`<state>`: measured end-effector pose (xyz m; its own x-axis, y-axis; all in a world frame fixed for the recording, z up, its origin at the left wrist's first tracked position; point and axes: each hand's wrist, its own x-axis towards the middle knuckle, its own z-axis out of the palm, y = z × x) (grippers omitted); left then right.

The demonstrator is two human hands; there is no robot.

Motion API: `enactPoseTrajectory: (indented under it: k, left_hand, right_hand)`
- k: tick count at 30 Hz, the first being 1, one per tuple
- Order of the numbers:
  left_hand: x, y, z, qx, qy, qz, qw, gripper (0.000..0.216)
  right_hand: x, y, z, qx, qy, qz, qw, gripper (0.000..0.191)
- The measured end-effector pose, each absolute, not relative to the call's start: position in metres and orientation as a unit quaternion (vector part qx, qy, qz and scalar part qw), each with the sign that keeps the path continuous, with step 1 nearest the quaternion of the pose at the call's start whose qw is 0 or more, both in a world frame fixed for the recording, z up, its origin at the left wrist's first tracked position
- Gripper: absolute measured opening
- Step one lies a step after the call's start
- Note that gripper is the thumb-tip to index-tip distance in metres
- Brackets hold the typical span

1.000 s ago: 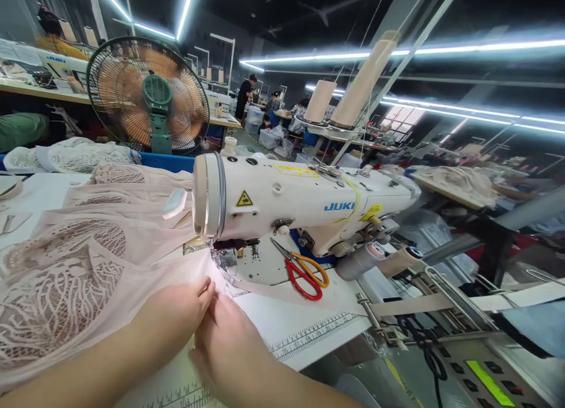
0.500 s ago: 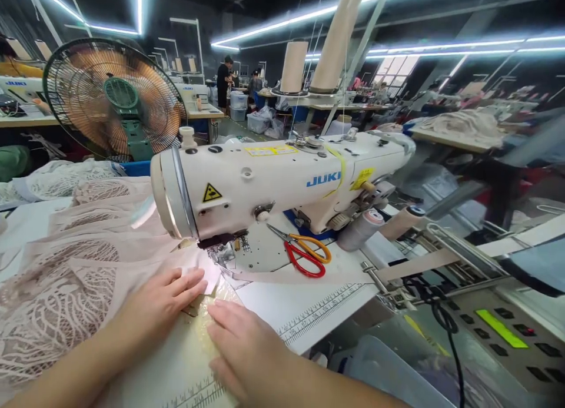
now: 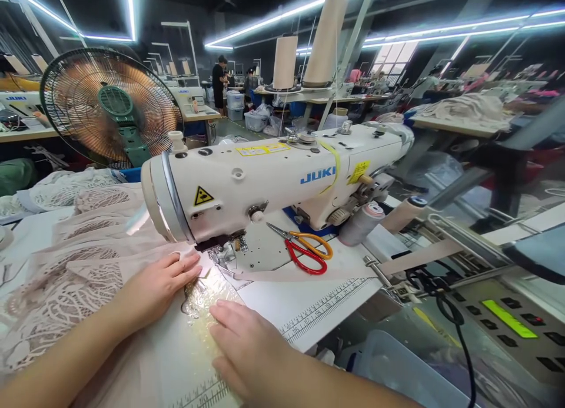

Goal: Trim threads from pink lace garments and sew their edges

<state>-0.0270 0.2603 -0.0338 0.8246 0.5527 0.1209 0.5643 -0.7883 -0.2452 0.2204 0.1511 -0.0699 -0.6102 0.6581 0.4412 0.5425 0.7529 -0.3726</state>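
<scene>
My left hand (image 3: pixel 161 283) lies flat with fingers stretched on pale pink fabric with lace cut-outs (image 3: pixel 66 278), its fingertips just left of the presser foot (image 3: pixel 225 254) of a white JUKI sewing machine (image 3: pixel 265 181). My right hand (image 3: pixel 249 349) rests flat on the white table (image 3: pixel 300 308) nearer to me, fingers pointing left toward the fabric edge. A beige band (image 3: pixel 419 258) runs from a metal guide on the right to the needle area.
Red and orange scissors (image 3: pixel 304 252) lie on the machine bed under the arm. A green fan (image 3: pixel 110 105) stands at the back left. Thread cones (image 3: pixel 285 63) rise behind the machine. A control panel with a green display (image 3: pixel 507 318) sits right. People work at distant tables.
The fabric has slid left away from the needle. My left hand moved left and flattened on it; my right hand drew back toward me and lies flat. The view shifted right.
</scene>
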Motion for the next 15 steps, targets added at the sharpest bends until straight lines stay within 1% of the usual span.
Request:
enactPoseTrajectory:
  k: [5, 8, 12, 14, 15]
  left_hand:
    - [-0.031, 0.269, -0.032, -0.938, -0.312, -0.005, 0.150, 0.053]
    - [-0.034, 0.272, -0.036, -0.923, -0.352, 0.003, 0.157, 0.055]
    - [-0.034, 0.270, -0.037, -0.898, -0.403, 0.002, 0.174, 0.051]
    - [-0.034, 0.261, -0.034, -0.892, -0.413, 0.005, 0.181, 0.048]
    - [-0.036, 0.254, -0.033, -0.890, -0.417, 0.009, 0.185, 0.048]
  right_hand:
    - [0.219, 0.152, -0.070, -0.339, -0.888, 0.097, 0.293, 0.032]
    - [0.222, 0.152, -0.068, -0.340, -0.887, 0.090, 0.300, 0.030]
    - [0.208, 0.148, -0.070, -0.340, -0.865, 0.068, 0.362, 0.025]
    - [0.183, 0.141, -0.077, -0.330, -0.859, 0.058, 0.387, 0.023]
    - [0.168, 0.136, -0.082, -0.310, -0.866, 0.047, 0.389, 0.025]
